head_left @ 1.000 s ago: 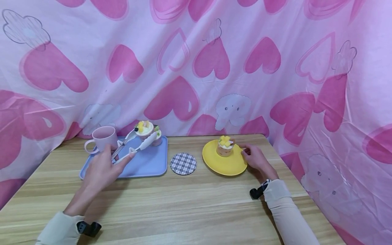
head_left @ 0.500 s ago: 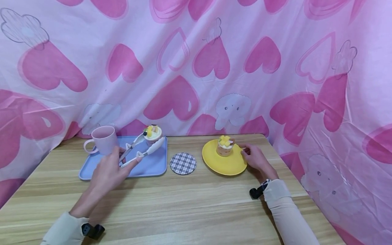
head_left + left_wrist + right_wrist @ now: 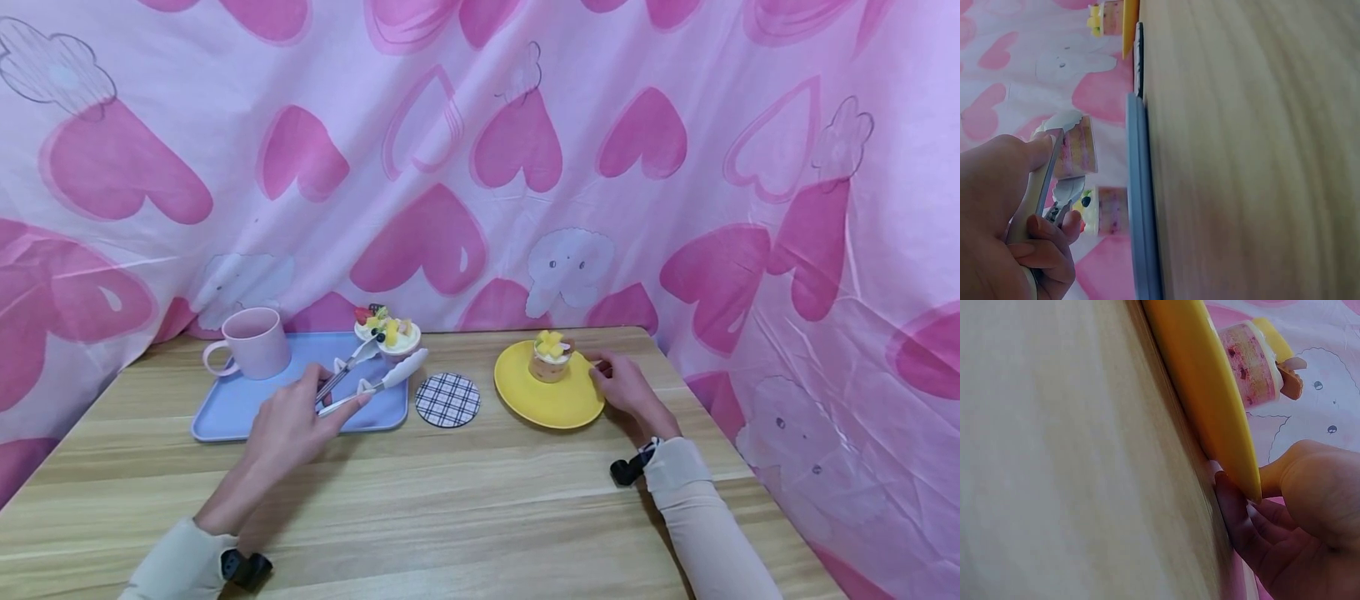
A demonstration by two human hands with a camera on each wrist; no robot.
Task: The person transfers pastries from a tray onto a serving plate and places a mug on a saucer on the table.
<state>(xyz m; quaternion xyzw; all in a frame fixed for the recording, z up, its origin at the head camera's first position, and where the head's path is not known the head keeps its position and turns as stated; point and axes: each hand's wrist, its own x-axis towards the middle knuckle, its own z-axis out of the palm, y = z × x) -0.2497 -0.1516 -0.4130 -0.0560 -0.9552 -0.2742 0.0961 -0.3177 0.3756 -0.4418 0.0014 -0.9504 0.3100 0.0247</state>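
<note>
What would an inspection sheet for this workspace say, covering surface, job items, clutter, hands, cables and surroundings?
Surface: wood-grain table.
Job items: tongs grip a dessert cup clear of the blue tray; second cup on the tray; third cup on the yellow plate.
Clutter: pink mug on the tray; checked coaster between tray and plate.
Left hand: holds the tongs.
Right hand: pinches the plate's rim.
Cables: nothing seen.
Surroundings: pink heart-print cloth behind the table.

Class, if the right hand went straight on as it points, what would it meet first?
The yellow plate, whose rim the right hand pinches; next, probably the dessert cup standing on it.
</note>
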